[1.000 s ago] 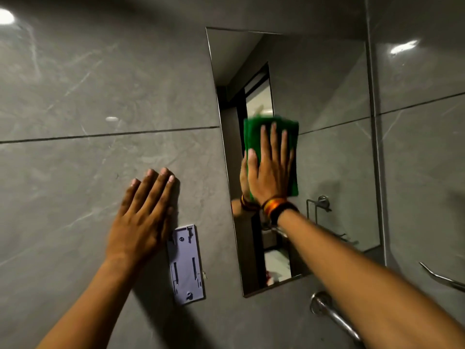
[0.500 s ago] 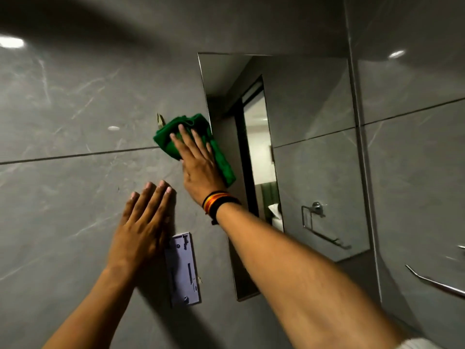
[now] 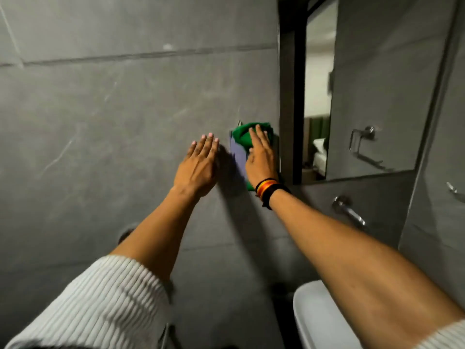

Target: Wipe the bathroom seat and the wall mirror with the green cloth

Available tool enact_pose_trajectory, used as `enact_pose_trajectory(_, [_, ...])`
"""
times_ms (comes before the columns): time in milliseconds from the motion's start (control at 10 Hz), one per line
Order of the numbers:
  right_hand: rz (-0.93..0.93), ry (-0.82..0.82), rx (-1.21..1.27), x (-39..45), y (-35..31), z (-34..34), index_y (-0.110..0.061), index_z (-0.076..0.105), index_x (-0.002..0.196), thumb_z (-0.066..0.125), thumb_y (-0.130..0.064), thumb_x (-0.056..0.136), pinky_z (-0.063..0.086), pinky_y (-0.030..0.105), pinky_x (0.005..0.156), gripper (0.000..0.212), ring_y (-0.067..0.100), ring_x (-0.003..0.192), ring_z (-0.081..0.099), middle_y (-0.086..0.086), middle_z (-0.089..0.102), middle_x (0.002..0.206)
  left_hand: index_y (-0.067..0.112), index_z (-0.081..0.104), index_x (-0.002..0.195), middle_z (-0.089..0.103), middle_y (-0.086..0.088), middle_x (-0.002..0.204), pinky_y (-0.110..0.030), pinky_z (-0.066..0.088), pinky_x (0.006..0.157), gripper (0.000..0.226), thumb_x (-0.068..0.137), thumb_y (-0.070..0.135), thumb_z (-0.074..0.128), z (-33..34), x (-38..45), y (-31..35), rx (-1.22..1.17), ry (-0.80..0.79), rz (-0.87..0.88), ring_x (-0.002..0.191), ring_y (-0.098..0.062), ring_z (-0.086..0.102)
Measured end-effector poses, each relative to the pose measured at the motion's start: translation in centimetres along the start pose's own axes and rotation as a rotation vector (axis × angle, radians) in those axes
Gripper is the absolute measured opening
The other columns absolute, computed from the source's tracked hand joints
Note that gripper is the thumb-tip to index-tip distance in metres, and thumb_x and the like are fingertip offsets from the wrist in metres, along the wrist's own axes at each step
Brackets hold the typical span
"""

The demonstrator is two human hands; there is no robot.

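Fingers (image 3: 259, 137) of my right hand (image 3: 260, 159) lie flat and nearly straight, pressing the bunched green cloth (image 3: 247, 137) against the wall rather than gripping it. Half a second ago this hand was higher, on the mirror's left edge; now it has slid down and sits over the pale plastic plate (image 3: 237, 154), just left of the wall mirror (image 3: 377, 96). So the cloth is off the glass for now, and I judge the mirror pass is either ending or needs another sweep back to the right. My left hand (image 3: 198, 167) stays spread open on the grey tiled wall (image 3: 100, 122), holding nothing, bracing me. Farther right hang a towel bar and a tap (image 3: 348, 210). Near me, low right, a white rim (image 3: 317, 318) shows.
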State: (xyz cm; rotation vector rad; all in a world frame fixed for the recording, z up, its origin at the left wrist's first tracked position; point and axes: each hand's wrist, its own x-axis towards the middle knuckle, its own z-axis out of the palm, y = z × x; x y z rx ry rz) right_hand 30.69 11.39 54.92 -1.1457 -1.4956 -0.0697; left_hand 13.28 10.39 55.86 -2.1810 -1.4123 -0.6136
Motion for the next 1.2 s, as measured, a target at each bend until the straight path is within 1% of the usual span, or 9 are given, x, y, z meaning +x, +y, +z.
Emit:
enact_pose_trajectory(200, [0.145,-0.103,-0.053,-8.2,1.7,4.3,-0.007,0.031,0.149,0.043,0.009,0.09,0.021,0.044,0.123,0.062,0.031,0.15,0.018,0.013,0.025,0.161,0.009,0.012,0.159,0.011,-0.012,0.169,-0.039,0.006,0.128,0.062,0.1,0.024,0.026,6.2,-7.9,-0.2,-0.034,-0.165,-0.04,0.157,-0.025,0.009])
enact_pose_trajectory(500, [0.435,-0.463,-0.11,-30.0,7.2,14.6,-0.009,0.027,0.151,0.04,0.008,0.089,0.015,0.04,0.124,0.066,0.028,0.152,0.012,0.01,0.019,0.163,0.006,0.011,0.159,0.01,-0.014,0.168,-0.04,0.004,0.128,0.062,0.101,0.023,0.026,23.0,-28.0,0.6,-0.132,-0.639,-0.13,0.157,-0.027,0.007])
enact_pose_trajectory(600, [0.568,-0.615,-0.144,-39.4,8.8,17.0,-0.009,0.026,0.151,0.041,0.008,0.087,0.015,0.038,0.124,0.068,0.025,0.152,0.01,0.007,0.016,0.164,0.005,0.014,0.158,0.015,-0.016,0.167,-0.04,0.003,0.126,0.065,0.096,0.024,0.018,27.7,-35.6,0.9,-0.166,-0.771,-0.173,0.156,-0.028,0.012])
enact_pose_trajectory(700, [0.665,-0.718,-0.153,-47.7,10.1,18.7,-0.007,0.026,0.151,0.042,0.007,0.088,0.012,0.037,0.125,0.066,0.027,0.152,0.01,0.009,0.017,0.163,0.006,0.013,0.158,0.014,-0.014,0.168,-0.039,0.002,0.126,0.079,0.084,0.03,0.002,31.6,-42.4,0.8,-0.197,-0.91,-0.216,0.157,-0.028,0.01])
enact_pose_trajectory(800, [0.738,-0.759,-0.18,-53.0,10.9,20.0,-0.006,0.027,0.15,0.04,0.007,0.089,0.011,0.036,0.125,0.063,0.026,0.152,0.01,0.009,0.018,0.163,0.006,0.009,0.158,0.01,-0.013,0.169,-0.039,0.003,0.128,0.07,0.093,0.027,0.024,34.1,-47.1,0.7,-0.192,-1.014,-0.234,0.157,-0.027,0.006])
enact_pose_trajectory(900, [0.752,-0.808,-0.217,-55.4,11.4,21.1,-0.006,0.023,0.152,0.041,0.002,0.093,0.009,0.037,0.125,0.062,0.027,0.152,0.008,0.01,0.016,0.164,0.006,0.008,0.159,0.008,-0.013,0.169,-0.04,0.003,0.128,0.073,0.094,0.024,0.036,35.5,-49.7,1.1,-0.206,-1.052,-0.241,0.157,-0.026,0.004])
enact_pose_trajectory(1000, [0.743,-0.954,-0.257,-56.8,11.8,21.6,-0.008,0.015,0.154,0.044,-0.022,0.098,0.01,0.046,0.124,0.064,0.029,0.152,0.004,0.011,0.011,0.164,0.006,0.005,0.159,0.005,-0.013,0.169,-0.04,0.003,0.128,0.074,0.094,0.024,0.036,35.8,-50.9,1.5,-0.206,-1.088,-0.251,0.157,-0.025,0.002])
enact_pose_trajectory(1100, [0.757,-0.987,-0.258,-57.2,11.7,21.4,-0.01,0.016,0.153,0.04,-0.026,0.1,0.012,0.046,0.124,0.061,0.026,0.152,0.007,0.009,0.012,0.164,0.008,0.002,0.159,0.001,-0.011,0.17,-0.04,0.003,0.128,0.073,0.096,0.025,0.034,35.5,-50.3,2.0,-0.21,-1.109,-0.253,0.157,-0.025,-0.001])
enact_pose_trajectory(1200, [0.74,-0.966,-0.253,-55.9,11.4,20.0,-0.009,0.019,0.153,0.038,-0.021,0.1,0.012,0.043,0.124,0.057,0.025,0.152,0.01,0.009,0.015,0.164,0.008,0.001,0.159,0.0,-0.01,0.17,-0.04,0.002,0.128,0.072,0.097,0.024,0.034,34.1,-48.6,2.6,-0.243,-1.075,-0.208,0.157,-0.024,-0.002])
